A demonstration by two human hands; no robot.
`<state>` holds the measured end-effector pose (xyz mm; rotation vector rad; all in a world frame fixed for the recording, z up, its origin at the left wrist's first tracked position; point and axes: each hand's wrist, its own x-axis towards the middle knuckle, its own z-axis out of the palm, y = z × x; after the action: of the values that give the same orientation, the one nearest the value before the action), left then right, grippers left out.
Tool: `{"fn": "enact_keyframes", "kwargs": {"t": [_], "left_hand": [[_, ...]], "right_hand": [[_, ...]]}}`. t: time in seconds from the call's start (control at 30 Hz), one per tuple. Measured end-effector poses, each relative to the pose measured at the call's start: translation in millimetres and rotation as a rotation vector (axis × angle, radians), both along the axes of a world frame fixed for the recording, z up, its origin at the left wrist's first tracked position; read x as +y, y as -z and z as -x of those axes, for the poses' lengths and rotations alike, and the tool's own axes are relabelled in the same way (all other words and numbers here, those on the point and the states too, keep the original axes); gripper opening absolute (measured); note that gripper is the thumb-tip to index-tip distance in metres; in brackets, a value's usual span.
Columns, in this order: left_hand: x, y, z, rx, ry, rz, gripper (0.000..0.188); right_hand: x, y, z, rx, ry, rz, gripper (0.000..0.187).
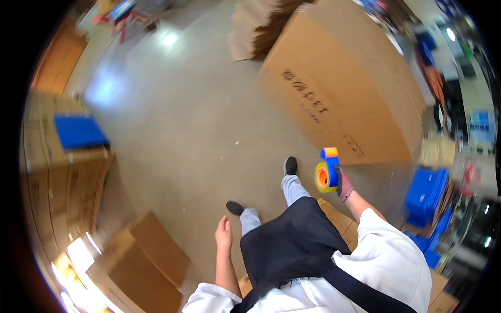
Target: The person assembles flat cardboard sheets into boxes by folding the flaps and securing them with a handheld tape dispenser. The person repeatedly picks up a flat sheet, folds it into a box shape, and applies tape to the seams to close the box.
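A blue and orange tape dispenser with a roll of yellow tape is in my right hand, which wears a dark and reddish glove. My fingers are closed around its handle. The dispenser is held out in front of a large stack of flat cardboard sheets, apart from it. My left hand hangs bare and holds nothing, with its fingers loosely stretched out. Below it to the left stands a cardboard box, not touched by the hand.
Stacked cartons line the left side, with a blue folded item on top. Blue plastic bins stand at the right. More folded cardboard leans at the back. Grey floor lies around my feet.
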<state>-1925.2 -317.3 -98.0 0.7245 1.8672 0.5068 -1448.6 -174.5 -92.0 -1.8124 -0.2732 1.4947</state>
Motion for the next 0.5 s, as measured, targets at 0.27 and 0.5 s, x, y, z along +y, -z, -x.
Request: {"fn": "enact_keyframes", "kwargs": {"t": [0.27,0.5], "left_hand": [[326,26,-199,0.275,0.767,-0.377,0.037],[548,-70,-448,0.658,1.162,-1.076,0.067]], "right_hand": [[-154,96,-75,0.04,0.222,0.165,0.05],[-54,7,-132,0.204,0.481,0.023,0.046]]}}
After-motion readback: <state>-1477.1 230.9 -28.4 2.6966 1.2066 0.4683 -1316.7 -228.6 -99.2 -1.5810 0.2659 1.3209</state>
